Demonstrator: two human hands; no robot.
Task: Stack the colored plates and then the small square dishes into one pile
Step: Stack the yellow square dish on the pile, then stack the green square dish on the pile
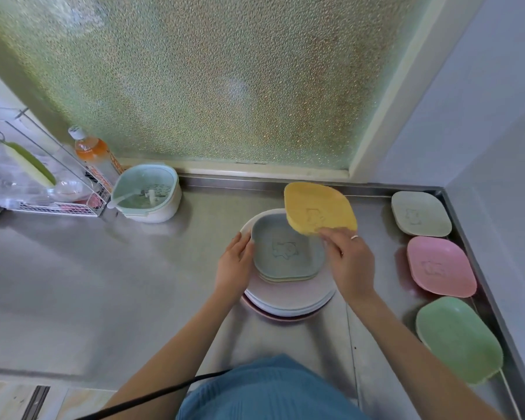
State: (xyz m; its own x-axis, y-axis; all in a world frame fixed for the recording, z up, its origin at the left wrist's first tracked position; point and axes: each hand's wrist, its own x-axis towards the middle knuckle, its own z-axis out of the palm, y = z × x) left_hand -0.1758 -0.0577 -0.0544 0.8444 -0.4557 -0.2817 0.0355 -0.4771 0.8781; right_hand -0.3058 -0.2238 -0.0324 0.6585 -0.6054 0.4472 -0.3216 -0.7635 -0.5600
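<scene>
One yellow dish (pixel 319 208) is hanging tilted above the pile (pixel 288 286), your right hand (pixel 350 263) pinching its near edge; your left hand (pixel 235 266), fingers curled, is steadying the pile. Level it, corners matching the blue dish (pixel 285 253).

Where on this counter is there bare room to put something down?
Bare steel lies left of the plate pile, in front of the white tub. The right edge is crowded with three dishes: grey, pink, green.
</scene>
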